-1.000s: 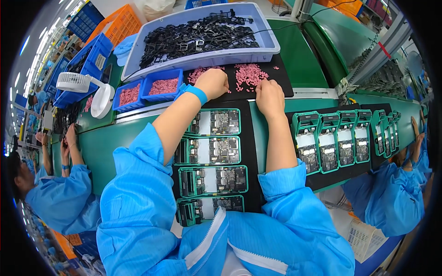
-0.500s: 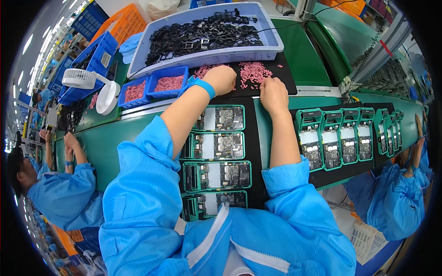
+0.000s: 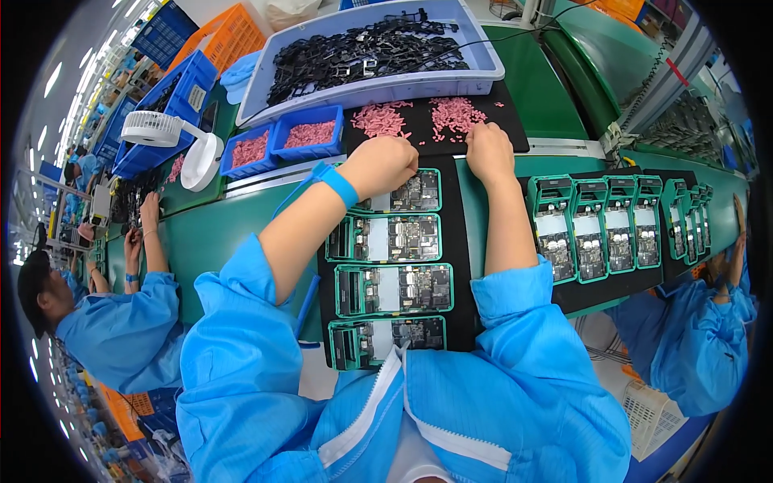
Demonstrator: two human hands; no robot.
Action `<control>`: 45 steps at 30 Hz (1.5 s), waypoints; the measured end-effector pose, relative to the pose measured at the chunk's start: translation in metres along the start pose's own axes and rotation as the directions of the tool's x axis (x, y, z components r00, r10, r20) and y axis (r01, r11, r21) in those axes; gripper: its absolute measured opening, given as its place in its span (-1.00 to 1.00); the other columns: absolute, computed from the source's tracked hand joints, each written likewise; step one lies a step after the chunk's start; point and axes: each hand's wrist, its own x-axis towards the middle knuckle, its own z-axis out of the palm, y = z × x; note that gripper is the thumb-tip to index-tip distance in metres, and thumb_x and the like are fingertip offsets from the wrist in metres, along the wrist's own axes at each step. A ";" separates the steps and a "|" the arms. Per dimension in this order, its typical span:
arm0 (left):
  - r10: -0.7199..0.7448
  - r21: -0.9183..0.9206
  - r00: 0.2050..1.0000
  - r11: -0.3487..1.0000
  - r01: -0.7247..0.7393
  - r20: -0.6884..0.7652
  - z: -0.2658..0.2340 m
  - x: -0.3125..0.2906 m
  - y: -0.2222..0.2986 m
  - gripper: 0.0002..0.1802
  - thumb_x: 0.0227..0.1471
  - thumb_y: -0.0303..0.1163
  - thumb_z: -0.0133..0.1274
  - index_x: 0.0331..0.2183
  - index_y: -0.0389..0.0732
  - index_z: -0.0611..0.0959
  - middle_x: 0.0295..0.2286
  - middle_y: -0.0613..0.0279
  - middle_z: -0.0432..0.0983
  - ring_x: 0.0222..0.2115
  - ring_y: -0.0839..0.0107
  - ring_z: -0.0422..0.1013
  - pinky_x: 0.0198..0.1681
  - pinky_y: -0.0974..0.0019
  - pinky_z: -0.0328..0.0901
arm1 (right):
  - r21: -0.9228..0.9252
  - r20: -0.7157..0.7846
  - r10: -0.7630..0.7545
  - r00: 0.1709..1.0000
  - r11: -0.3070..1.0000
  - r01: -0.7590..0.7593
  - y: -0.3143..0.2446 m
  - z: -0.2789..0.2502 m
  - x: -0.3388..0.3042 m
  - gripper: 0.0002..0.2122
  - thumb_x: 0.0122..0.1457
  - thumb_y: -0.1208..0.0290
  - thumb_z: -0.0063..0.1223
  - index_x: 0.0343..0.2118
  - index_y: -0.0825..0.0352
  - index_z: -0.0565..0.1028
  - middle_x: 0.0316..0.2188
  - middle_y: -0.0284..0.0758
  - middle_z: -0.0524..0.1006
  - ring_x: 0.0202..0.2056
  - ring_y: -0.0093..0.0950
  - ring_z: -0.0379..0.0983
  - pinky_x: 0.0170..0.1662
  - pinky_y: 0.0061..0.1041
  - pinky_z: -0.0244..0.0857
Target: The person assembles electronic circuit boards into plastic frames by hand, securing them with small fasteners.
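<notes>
My left hand (image 3: pixel 377 167) is closed, thumb and fingertips together, over the farthest unit in a column of green-framed electronic units (image 3: pixel 392 239) with bare circuit boards. A blue wrist strap (image 3: pixel 341 186) circles that wrist. My right hand (image 3: pixel 489 153) is closed too, at the near edge of a loose pile of small pink pieces (image 3: pixel 456 115) on a black mat. Whatever either set of fingertips holds is hidden or too small to name. A second pink pile (image 3: pixel 382 121) lies beyond my left hand.
Two blue bins (image 3: pixel 307 149) of pink pieces stand at the left, beside a white fan (image 3: pixel 201 163). Behind the piles sits a large pale-blue tub (image 3: pixel 486 74) of black parts. More green-framed units (image 3: pixel 590 229) lie on the right. Co-workers (image 3: pixel 121 330) sit on both sides.
My left hand has come back from the pink pile to over the farthest unit in the column. My right hand stays by its pile. The view has shifted slightly.
</notes>
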 end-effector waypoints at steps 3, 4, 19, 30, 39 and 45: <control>-0.007 0.108 1.000 0.994 0.008 -0.016 0.010 0.001 0.003 -0.91 -0.15 -0.41 0.08 -0.52 -0.18 0.64 -0.47 0.15 0.53 -0.37 0.16 0.47 -0.26 0.19 0.38 | 0.022 0.030 -0.006 1.000 1.000 0.005 0.001 0.000 0.000 -0.89 0.05 0.49 0.01 -0.38 0.36 0.53 -0.32 -0.12 0.50 -0.24 -0.14 0.45 -0.16 -0.17 0.35; -0.010 0.161 1.000 0.987 0.013 -0.021 0.012 0.001 0.004 -0.91 -0.14 -0.40 0.07 -0.52 -0.17 0.64 -0.47 0.17 0.53 -0.36 0.16 0.48 -0.26 0.19 0.39 | 0.030 0.045 -0.010 0.999 1.000 0.008 0.002 0.000 0.000 -0.89 0.05 0.49 0.01 -0.38 0.36 0.53 -0.31 -0.12 0.50 -0.23 -0.14 0.45 -0.16 -0.17 0.35; 0.063 0.379 0.998 0.924 -0.048 -0.027 0.019 -0.001 0.013 -0.93 -0.25 -0.49 0.08 -0.57 -0.19 0.65 -0.46 0.17 0.54 -0.34 0.18 0.50 -0.24 0.21 0.41 | 0.208 -0.011 -0.015 1.000 0.978 0.017 -0.003 -0.012 -0.017 -0.92 0.06 0.50 0.03 -0.41 0.37 0.51 -0.34 -0.11 0.50 -0.24 -0.13 0.44 -0.16 -0.17 0.32; 0.170 0.323 0.970 0.940 -0.107 -0.172 0.019 -0.019 0.010 -0.90 -0.21 -0.42 0.08 -0.57 -0.16 0.67 -0.37 0.15 0.47 -0.20 0.21 0.41 -0.11 0.21 0.32 | 0.379 -0.093 -0.470 0.878 0.798 0.468 -0.053 -0.035 -0.105 -0.90 -0.01 0.55 0.10 -0.42 0.33 0.42 -0.28 -0.22 0.41 -0.17 -0.20 0.34 -0.13 -0.27 0.22; 0.093 0.173 0.967 0.984 -0.052 -0.237 0.032 -0.024 0.002 -0.89 -0.22 -0.43 0.09 -0.55 -0.10 0.70 -0.40 0.19 0.45 -0.25 0.22 0.39 -0.14 0.19 0.30 | 0.114 -0.022 -0.630 0.776 0.770 0.628 -0.071 -0.040 -0.109 -0.91 -0.06 0.57 0.01 -0.44 0.39 0.44 -0.23 -0.22 0.43 -0.12 -0.26 0.34 -0.07 -0.30 0.20; 0.103 0.192 0.968 0.980 -0.058 -0.230 0.032 -0.024 0.002 -0.88 -0.21 -0.43 0.08 -0.54 -0.10 0.71 -0.41 0.18 0.45 -0.26 0.21 0.40 -0.17 0.19 0.29 | -0.049 0.034 -0.717 0.696 0.694 0.718 -0.080 -0.048 -0.105 -0.93 -0.11 0.53 -0.02 -0.52 0.35 0.46 -0.28 -0.27 0.46 -0.14 -0.33 0.36 -0.05 -0.33 0.20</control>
